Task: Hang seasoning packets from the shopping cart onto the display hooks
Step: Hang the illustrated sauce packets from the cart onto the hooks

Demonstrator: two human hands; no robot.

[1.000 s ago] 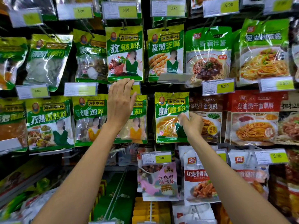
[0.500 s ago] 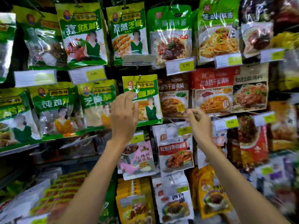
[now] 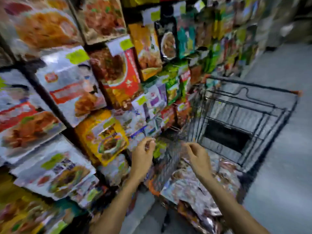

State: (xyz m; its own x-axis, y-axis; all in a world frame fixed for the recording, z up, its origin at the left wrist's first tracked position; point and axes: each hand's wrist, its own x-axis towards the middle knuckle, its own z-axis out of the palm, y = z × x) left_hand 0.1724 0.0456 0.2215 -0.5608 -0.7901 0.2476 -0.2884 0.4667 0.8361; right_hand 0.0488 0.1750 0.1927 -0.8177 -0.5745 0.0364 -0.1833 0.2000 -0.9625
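Head camera gives us a badly smeared picture, so we read it with care. On the left the display rack is crowded with hanging seasoning packets, row upon row. We take that as a sign that much of the stocking is done, though we cannot say which of them came from the cart. To the right stands the shopping cart; its far end is bare wire, while its near end holds a heap of shiny packets. So we judge the task to be partway: plenty waits in the cart, and each packet needs lifting out and threading onto a hook. The hooks themselves are lost in the blur.

Both hands hang between rack and cart, just above the near heap. Our left hand sits close to the lower packets of the rack, its fingers loosely curled with thumb and forefinger near each other; we see nothing between them. Our right hand is over the heap, fingers likewise loosely bent, and no packet shows in it. Neither hand seems to touch anything, though the smear leaves a little doubt. We judge the step in hand to be a reach into the cart for another packet.
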